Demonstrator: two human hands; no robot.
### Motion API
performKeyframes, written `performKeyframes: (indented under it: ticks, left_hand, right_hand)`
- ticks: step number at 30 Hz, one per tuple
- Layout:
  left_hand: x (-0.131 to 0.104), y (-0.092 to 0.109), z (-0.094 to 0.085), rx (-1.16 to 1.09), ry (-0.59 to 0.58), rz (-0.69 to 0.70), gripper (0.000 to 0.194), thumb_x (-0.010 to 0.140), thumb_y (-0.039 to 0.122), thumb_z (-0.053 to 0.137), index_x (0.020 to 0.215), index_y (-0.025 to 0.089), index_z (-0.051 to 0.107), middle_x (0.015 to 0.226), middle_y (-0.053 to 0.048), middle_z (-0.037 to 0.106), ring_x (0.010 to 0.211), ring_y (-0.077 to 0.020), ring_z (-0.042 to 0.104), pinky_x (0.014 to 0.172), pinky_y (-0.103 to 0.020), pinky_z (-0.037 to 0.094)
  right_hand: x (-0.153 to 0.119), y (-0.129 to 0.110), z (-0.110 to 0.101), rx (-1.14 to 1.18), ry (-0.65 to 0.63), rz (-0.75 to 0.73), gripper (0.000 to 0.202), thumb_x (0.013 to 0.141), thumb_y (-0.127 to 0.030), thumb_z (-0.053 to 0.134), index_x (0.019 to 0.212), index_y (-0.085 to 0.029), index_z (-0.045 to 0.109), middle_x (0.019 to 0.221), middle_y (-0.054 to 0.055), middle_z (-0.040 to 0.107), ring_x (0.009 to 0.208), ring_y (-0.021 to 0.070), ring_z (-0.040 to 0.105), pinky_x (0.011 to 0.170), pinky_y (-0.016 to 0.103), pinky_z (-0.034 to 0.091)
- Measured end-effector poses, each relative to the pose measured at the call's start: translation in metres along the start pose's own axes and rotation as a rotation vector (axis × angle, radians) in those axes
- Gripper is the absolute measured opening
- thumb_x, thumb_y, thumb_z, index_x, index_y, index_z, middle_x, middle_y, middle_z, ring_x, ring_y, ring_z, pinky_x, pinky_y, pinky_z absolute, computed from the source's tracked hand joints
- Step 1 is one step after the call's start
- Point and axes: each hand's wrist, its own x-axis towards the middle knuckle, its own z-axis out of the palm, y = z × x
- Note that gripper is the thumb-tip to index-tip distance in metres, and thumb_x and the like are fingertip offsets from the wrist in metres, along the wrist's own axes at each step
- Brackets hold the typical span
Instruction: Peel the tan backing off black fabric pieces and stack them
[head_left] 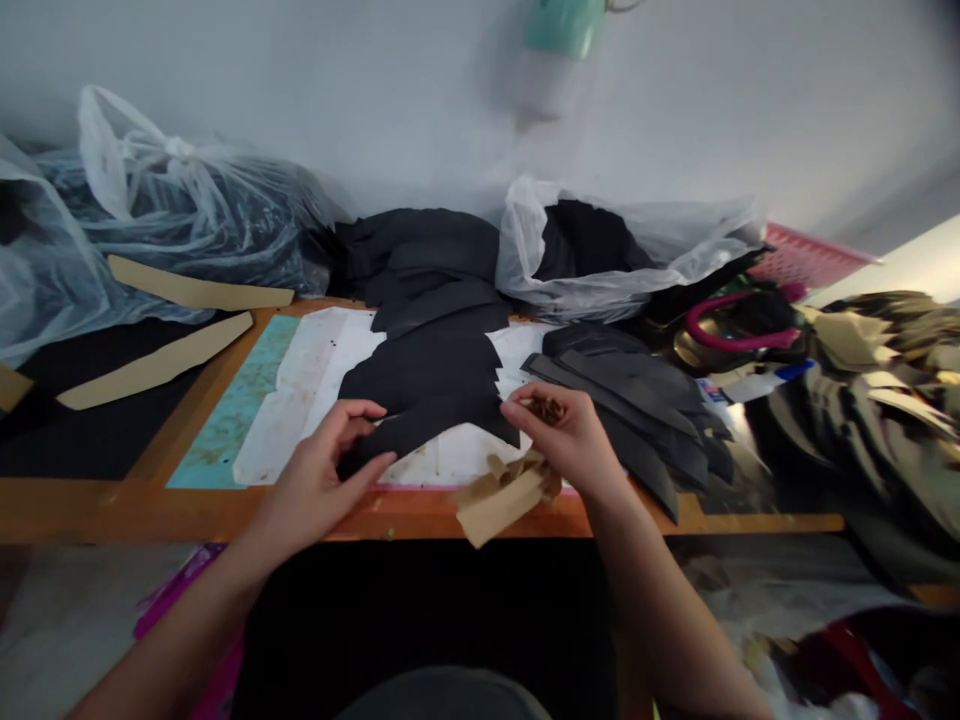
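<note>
Black cut pieces (427,360) lie overlapped in a row on white paper (300,400), running back towards the wall. My left hand (337,460) is at the left end of the nearest piece, thumb and fingers apart around its edge; whether it grips the piece is unclear. My right hand (562,430) is curled at the piece's right end, fingers closed round a small brown bundle. Tan strips (502,500) hang below that hand over the table's front edge, and look joined to the bundle.
Plastic bags (202,210) stand at the back left, an open bag (630,250) at the back right. More black pieces (637,410), a magenta-rimmed container (742,330) and stacked pieces (855,430) fill the right. Tan pieces (157,365) lie left.
</note>
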Motion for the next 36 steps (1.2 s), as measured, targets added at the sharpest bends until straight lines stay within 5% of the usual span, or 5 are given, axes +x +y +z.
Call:
performKeyframes:
  ticks: [3,8,23,36]
  left_hand:
    - [0.018,-0.015,-0.008,0.033,0.143,-0.023,0.033,0.089,0.043,0.067,0.113,0.023,0.06,0.097,-0.002,0.069,0.08,-0.016,0.068,0.071,-0.028,0.055]
    - [0.044,-0.028,-0.008,0.308,0.295,0.134,0.017,0.089,0.034,0.065,0.102,0.024,0.071,0.107,-0.003,0.07,0.1,-0.0195,0.067,0.09,-0.032,0.052]
    - [0.051,-0.035,0.004,0.417,0.258,0.1,0.016,0.092,0.029,0.063,0.103,0.025,0.074,0.098,0.002,0.075,0.082,-0.0146,0.069,0.076,-0.026,0.052]
    - [0.047,-0.032,0.007,0.475,0.281,0.102,0.018,0.094,0.032,0.058,0.103,0.025,0.072,0.101,-0.001,0.074,0.086,-0.0171,0.069,0.084,-0.031,0.054]
  right_hand:
    - [0.022,0.016,0.0,-0.023,0.056,0.039,0.028,0.084,-0.043,0.073,0.076,-0.017,0.066,0.063,-0.003,0.055,0.057,0.0112,0.047,0.055,0.025,0.034]
    - [0.044,0.036,0.01,-0.263,0.069,0.031,0.024,0.08,-0.041,0.076,0.075,-0.018,0.069,0.061,-0.002,0.06,0.056,0.0126,0.049,0.057,0.026,0.035]
    - [0.043,0.06,0.017,-0.519,0.145,0.039,0.011,0.085,-0.027,0.073,0.077,-0.021,0.069,0.079,0.003,0.076,0.068,0.0179,0.065,0.066,0.028,0.042]
    - [0.044,0.056,0.021,-0.588,0.105,0.079,0.011,0.086,-0.026,0.073,0.079,-0.021,0.067,0.087,0.004,0.076,0.078,0.0197,0.068,0.073,0.029,0.045]
